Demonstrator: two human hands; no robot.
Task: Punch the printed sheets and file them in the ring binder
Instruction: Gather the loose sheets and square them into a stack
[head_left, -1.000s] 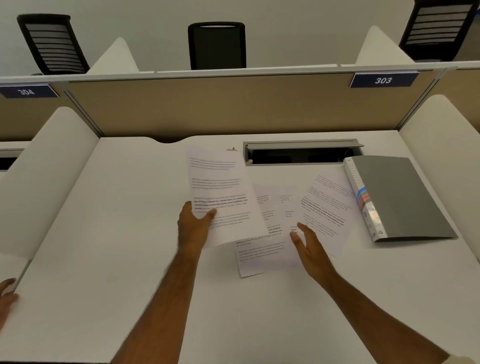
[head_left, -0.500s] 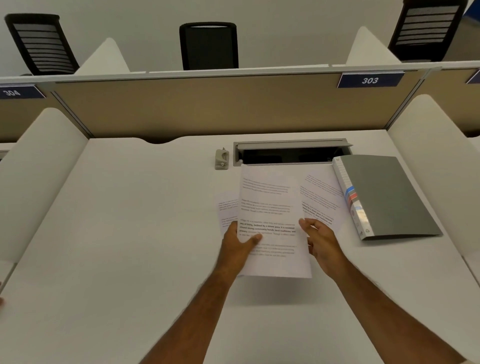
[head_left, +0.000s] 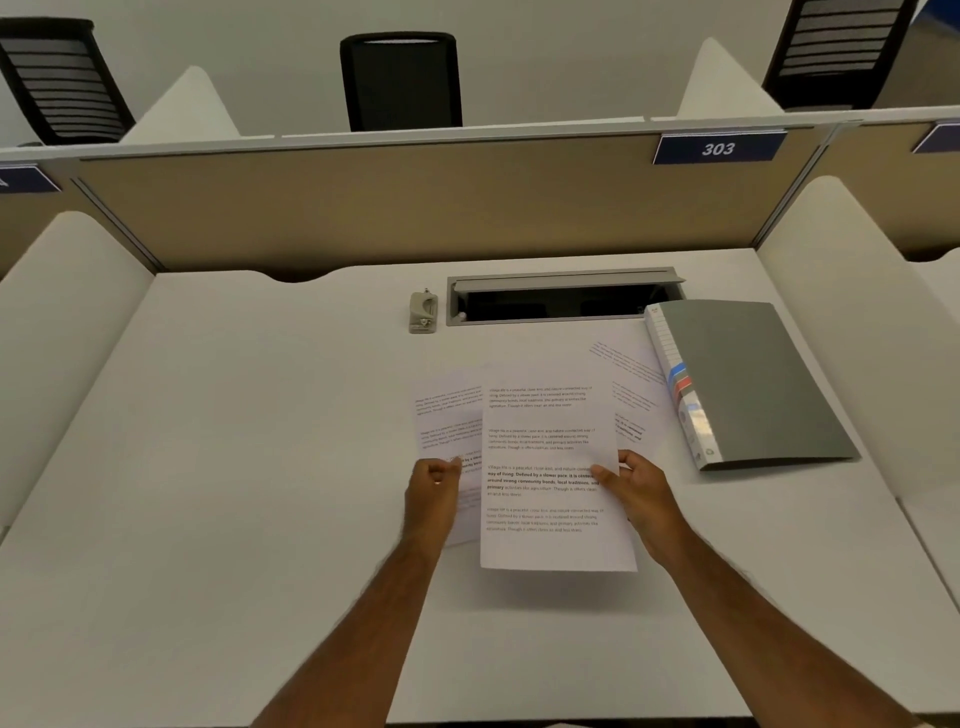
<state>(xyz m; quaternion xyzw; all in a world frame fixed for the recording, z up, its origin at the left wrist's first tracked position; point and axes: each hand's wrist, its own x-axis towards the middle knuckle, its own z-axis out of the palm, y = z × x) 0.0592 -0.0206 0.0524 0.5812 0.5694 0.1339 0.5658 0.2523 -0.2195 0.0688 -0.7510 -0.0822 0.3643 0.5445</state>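
Since a second ago, when the left hand (head_left: 434, 493) alone had the top sheet (head_left: 550, 467) up off to the left, that sheet has come over the middle of the desk (head_left: 234, 467) and the right hand (head_left: 636, 488) has taken it, thumb on top at its right edge. So I'd say we're only gathering pages, nothing punched yet. Left hand is now curled next to the sheet's left edge, over a second sheet (head_left: 449, 415) lying underneath; can't tell if it actually pinches anything. A third sheet (head_left: 628, 374) lies by the closed grey ring binder (head_left: 753, 379) on the right. Hole punch (head_left: 423, 310) sits untouched at the back by the cable tray (head_left: 566, 296).
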